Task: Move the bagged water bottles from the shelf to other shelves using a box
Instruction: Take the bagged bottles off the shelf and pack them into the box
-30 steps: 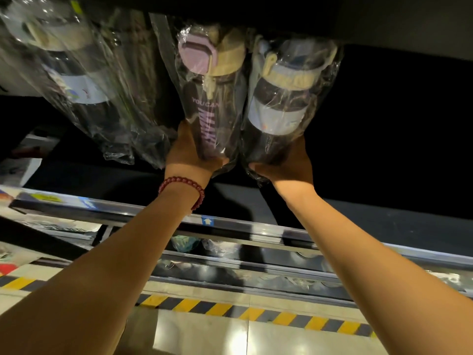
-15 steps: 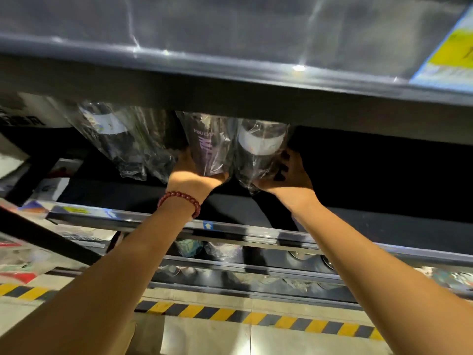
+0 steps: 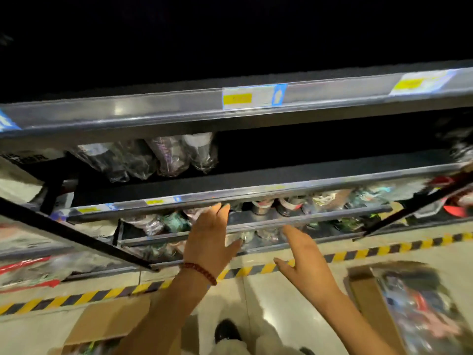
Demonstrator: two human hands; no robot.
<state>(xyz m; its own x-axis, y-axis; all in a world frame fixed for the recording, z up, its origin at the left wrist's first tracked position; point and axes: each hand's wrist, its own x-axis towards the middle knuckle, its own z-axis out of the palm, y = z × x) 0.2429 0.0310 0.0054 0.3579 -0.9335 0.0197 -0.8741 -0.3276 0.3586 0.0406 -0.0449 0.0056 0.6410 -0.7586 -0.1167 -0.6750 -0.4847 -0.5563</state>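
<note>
Both hands empty, fingers spread: left hand (image 3: 208, 239), right hand (image 3: 302, 254). Bagged bottles (image 3: 163, 157) on shelf (image 3: 230, 179), left end. Box (image 3: 368, 298) on floor, right. Next: reach box, grip low on bottles, avoid slippery bag.

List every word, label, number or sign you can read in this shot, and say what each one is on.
None can be read; motion blur smears all of it.
Upper shelf rail tag: yellow block and blue arrow, text blurred.
Right tag on the same rail: yellow block, unreadable.
Lower rail tags: too small and blurred.
Purple print on a bagged bottle: illegible.
Floor hazard stripe: yellow and black, no text.
</note>
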